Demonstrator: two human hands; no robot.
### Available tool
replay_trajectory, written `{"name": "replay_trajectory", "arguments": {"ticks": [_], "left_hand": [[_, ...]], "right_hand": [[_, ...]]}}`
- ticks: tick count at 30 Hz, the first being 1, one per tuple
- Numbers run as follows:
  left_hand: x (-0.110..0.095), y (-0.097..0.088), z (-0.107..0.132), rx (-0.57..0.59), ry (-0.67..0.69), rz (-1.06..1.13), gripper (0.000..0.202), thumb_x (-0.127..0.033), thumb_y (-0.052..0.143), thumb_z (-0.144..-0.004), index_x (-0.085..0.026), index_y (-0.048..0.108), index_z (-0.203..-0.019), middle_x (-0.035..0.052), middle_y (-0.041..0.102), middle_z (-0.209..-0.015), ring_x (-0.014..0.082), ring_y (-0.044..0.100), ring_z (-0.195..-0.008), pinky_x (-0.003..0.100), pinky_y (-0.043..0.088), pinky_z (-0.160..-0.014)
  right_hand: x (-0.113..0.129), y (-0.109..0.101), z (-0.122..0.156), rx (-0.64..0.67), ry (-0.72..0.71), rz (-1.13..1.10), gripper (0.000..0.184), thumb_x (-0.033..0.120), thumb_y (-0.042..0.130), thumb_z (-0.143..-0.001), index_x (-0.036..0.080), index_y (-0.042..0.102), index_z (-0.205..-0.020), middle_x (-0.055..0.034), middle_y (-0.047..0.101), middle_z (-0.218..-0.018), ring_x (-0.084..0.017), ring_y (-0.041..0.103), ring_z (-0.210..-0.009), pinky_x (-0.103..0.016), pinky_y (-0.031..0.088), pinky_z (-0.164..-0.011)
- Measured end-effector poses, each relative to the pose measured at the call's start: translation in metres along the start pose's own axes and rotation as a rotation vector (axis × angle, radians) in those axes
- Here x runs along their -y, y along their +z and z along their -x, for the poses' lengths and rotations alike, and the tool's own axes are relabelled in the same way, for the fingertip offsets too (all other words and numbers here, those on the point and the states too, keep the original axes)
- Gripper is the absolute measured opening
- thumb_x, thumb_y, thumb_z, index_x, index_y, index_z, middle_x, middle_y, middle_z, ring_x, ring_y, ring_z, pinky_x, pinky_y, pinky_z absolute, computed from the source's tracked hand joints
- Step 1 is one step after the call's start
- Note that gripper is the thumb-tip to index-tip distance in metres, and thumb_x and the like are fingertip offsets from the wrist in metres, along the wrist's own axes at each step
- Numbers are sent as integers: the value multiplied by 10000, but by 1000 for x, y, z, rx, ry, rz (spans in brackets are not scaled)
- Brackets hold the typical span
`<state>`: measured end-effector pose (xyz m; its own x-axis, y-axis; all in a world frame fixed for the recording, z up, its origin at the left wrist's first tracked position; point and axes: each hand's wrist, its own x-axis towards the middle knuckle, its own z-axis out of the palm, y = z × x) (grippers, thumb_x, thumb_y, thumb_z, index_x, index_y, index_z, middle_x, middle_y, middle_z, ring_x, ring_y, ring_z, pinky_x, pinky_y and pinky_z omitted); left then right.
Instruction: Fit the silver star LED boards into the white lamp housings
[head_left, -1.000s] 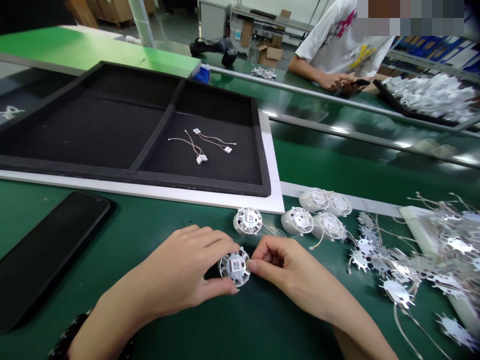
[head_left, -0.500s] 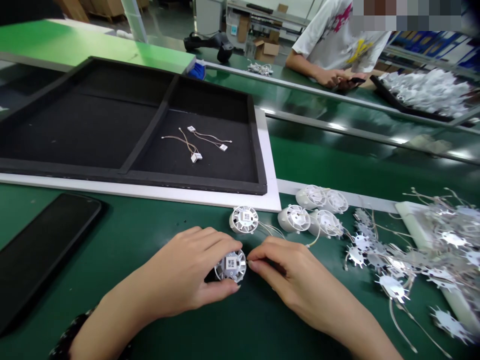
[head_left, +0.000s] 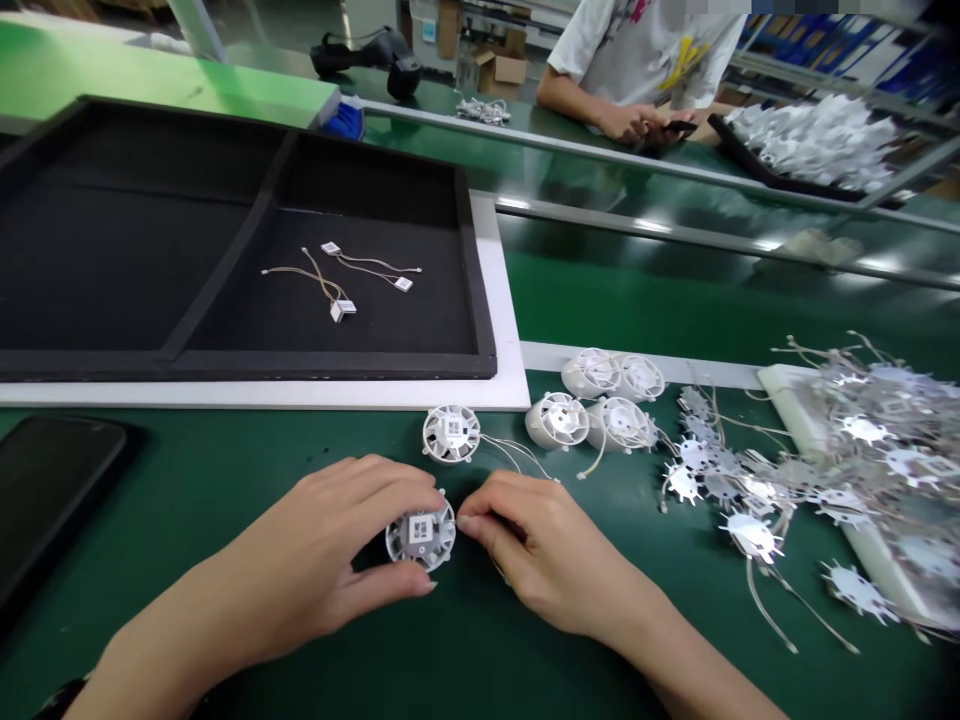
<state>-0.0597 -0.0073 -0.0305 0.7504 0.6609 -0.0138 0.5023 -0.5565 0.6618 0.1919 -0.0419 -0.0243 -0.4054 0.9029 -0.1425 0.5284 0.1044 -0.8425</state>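
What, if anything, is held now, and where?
The left hand holds a round white spoked housing by its rim, between thumb and fingers. Whether the right hand holds anything cannot be told.

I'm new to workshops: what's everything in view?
Round spoked housings: six, white, one gripped, five beyond
Spiked wired plates: many, silver, right
Divided tray: one, black, left
Square wired chips: about four, white, in divided tray
Smartphone: one, black, far left
Panel: one, green, back left
Heaped parts: many, white, back right
Open cardboard box: one, brown, background
Worker: one, white shirt, background
Left hand: one, bare, around gripped housing
Right hand: one, bare, beside it
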Motion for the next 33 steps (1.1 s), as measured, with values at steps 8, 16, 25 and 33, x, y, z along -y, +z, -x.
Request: {"name": "replay_trajectory", "arguments": {"ticks": [8, 16, 25, 33], "left_hand": [[2, 4, 2, 23, -134, -6, 346, -564, 680, -959, -417, 654, -1271, 7, 682, -1397, 321, 644, -1272, 497, 516, -1046], [6, 2, 1, -50, 18, -104, 363, -582, 576, -1021, -437, 603, -1353, -38, 716, -1365, 269, 692, -1232, 435, 577, -1003], [7, 5, -1, -87, 85, -172, 487, -595, 619, -992, -379, 535, -1420, 0, 739, -1293, 278, 722, -1141, 414, 611, -909], [-7, -5, 4, -110, -95, 241, 503, -476, 793, -889, -406, 572, -1335, -6, 745, -1255, 246, 764, -1026, 251, 644, -687]], "right_hand": [[8, -2, -3, -2, 158, -58, 198, 205, 580, -995, 199, 727, -861, 1, 680, -745, -141, 576, -665, -287, 433, -672], [10, -3, 1, -13, 165, -56, 183, 214, 599, -993, 195, 724, -861, 7, 708, -769, -128, 588, -666, -268, 414, -624], [8, -3, 1, -29, 126, -47, 180, 196, 609, -984, 195, 737, -856, 14, 734, -789, -123, 615, -668, -255, 419, -598], [7, 0, 6, -162, -129, -134, 177, 211, 604, -1005, 176, 770, -955, -4, 754, -798, -113, 638, -659, -229, 465, -610]]}}
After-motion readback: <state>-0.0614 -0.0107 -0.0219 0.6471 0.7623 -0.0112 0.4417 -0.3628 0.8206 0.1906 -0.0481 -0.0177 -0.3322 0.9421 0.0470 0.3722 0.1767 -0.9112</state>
